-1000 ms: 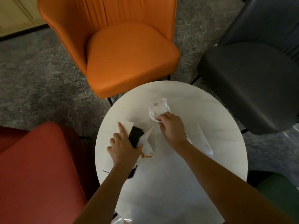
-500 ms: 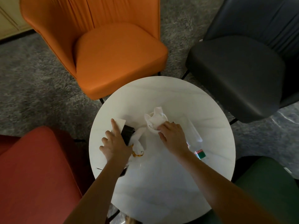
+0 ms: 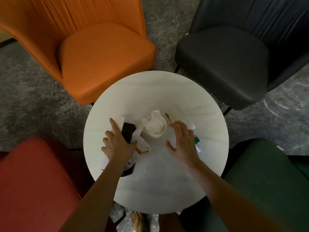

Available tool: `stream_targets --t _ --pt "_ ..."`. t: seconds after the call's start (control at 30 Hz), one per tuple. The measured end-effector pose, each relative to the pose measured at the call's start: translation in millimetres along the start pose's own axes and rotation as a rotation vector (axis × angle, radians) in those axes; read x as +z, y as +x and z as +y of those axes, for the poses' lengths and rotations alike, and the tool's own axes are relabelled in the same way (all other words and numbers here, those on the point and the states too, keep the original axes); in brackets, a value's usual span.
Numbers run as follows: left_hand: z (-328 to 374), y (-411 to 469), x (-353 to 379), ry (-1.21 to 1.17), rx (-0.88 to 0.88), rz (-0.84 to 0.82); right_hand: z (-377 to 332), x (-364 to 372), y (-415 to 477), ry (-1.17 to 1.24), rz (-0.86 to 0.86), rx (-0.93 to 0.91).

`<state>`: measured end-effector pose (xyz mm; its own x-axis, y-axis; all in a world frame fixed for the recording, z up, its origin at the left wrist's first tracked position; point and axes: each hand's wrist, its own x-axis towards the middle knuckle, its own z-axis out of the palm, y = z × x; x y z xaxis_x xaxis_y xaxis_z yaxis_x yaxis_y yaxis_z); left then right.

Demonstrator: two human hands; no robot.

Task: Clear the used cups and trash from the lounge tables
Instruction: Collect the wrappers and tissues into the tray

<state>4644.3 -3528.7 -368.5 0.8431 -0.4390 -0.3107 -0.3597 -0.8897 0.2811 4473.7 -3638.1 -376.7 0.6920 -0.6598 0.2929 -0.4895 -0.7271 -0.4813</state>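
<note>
A white paper cup (image 3: 156,128) stuffed with crumpled tissue stands upright near the middle of the round white table (image 3: 155,91). My right hand (image 3: 183,143) hovers just right of the cup, fingers spread, holding nothing. Beside its fingertips lies a small brown stick (image 3: 168,117). A clear plastic bottle (image 3: 197,139) with a red and green label lies partly hidden under that hand. My left hand (image 3: 117,143) presses on a pile of trash: a white napkin (image 3: 119,122), a dark wrapper (image 3: 127,133) and an orange peel scrap (image 3: 141,150).
Four chairs ring the table: orange (image 3: 100,56) at the far left, black (image 3: 225,64) at the far right, red (image 3: 36,185) at the near left, green (image 3: 264,185) at the near right. Grey carpet lies between them. My bare foot (image 3: 138,221) shows under the table's near edge.
My right hand has let go of the tissue-filled cup and opened to its right. The cup now stands upright. The view has shifted, and the left hand stays on the trash.
</note>
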Motion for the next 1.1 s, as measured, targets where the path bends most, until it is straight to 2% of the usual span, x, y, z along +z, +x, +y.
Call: stream_targets --t 0.1,0.23,0.4,0.5,0.87,0.97,1.1 --pt "1 0 0 0.008 -0.001 -0.007 19 -8 -5 -0.039 0.041 0.148" --pt "4 1 4 0.01 -0.006 -0.005 45 -10 -20 -0.112 -0.03 0.381" --pt "7 4 11 0.033 -0.002 -0.004 63 1 -37 -0.187 -0.162 0.494" --pt "7 5 13 0.047 0.014 0.005 64 3 -39 -0.143 -0.167 0.517" --pt "8 -1 -10 0.028 -0.009 0.007 28 -56 27 -0.092 0.141 0.257" --pt "9 -2 -19 0.011 -0.01 0.02 11 -66 47 -0.069 0.113 0.199" --pt "9 -4 -27 0.002 -0.007 0.032 -9 -67 53 -0.13 -0.049 0.023"
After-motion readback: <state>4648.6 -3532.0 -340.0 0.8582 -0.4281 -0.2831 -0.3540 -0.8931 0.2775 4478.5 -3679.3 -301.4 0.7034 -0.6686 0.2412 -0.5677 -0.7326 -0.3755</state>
